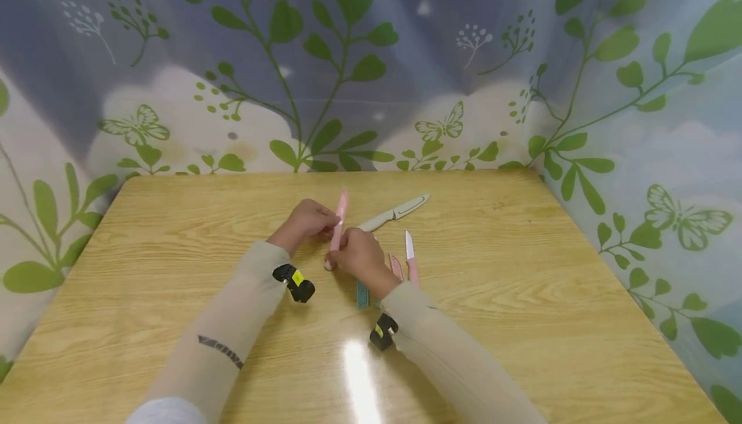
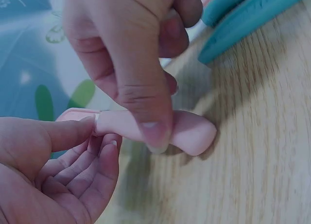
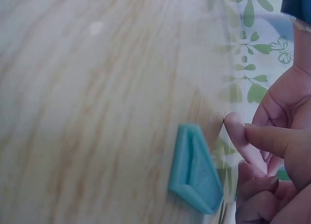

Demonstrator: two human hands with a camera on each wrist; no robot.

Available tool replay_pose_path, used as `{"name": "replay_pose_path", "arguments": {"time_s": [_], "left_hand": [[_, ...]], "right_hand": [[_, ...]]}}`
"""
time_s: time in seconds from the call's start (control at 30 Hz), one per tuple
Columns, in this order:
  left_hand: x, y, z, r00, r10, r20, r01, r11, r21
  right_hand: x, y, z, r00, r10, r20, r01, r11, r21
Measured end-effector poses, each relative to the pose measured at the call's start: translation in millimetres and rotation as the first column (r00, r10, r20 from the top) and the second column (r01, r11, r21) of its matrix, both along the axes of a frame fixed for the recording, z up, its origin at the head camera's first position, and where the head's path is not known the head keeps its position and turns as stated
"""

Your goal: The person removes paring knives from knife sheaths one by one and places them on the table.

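Note:
Both hands hold a pink knife (image 1: 342,205), its blade end covered by a pink sheath and its handle end toward the person. My left hand (image 1: 313,219) pinches it where sheath and handle meet, thumb on one side and curled fingers on the other. Nearer the butt, my right hand (image 1: 361,253) pinches the smooth pink handle (image 2: 194,132) between thumb and fingers. The handle end lies close over the wooden table in the left wrist view. In the right wrist view, the right thumb (image 3: 267,138) presses on the handle, and the sheath is hidden behind the hands.
Beyond the right hand lies a larger cream-handled knife (image 1: 379,220). To its right are a small pink-handled knife (image 1: 411,263) with a white blade and a loose pink sheath (image 1: 396,265). A teal piece (image 1: 362,295) lies beside the right wrist. Patterned curtains (image 1: 348,89) border the table.

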State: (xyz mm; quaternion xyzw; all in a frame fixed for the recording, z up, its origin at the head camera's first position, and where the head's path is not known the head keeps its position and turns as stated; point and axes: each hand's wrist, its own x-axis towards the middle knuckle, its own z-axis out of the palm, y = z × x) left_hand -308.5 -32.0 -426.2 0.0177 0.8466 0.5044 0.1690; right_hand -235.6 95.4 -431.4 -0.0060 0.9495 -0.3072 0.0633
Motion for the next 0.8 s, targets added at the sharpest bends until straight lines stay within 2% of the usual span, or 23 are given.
{"name": "replay_pose_path", "arguments": {"time_s": [0.17,0.33,0.5,0.67,0.8], "left_hand": [[4.2,-1.6,6.6,1.0,-0.005,0.027,0.003,0.996,0.085],[9.9,-2.7,14.3,0.998,0.017,0.065,-0.027,0.988,0.153],[13.5,-4.3,19.0,0.996,0.026,0.081,-0.04,0.983,0.179],[14.7,-5.4,21.7,0.998,0.027,0.052,-0.037,0.981,0.189],[16.6,-6.5,25.3,0.999,0.025,0.036,-0.031,0.982,0.188]], "right_hand": [[1.3,3.2,0.0,1.0,0.003,-0.011,-0.003,0.999,-0.044],[3.4,4.4,-0.6,1.0,0.019,-0.025,-0.021,0.997,-0.069],[6.4,6.7,-0.2,0.998,0.022,-0.055,-0.026,0.997,-0.073],[10.9,9.4,5.1,0.996,0.028,-0.08,-0.036,0.994,-0.103],[12.9,10.5,8.8,0.993,0.029,-0.116,-0.039,0.996,-0.079]]}}
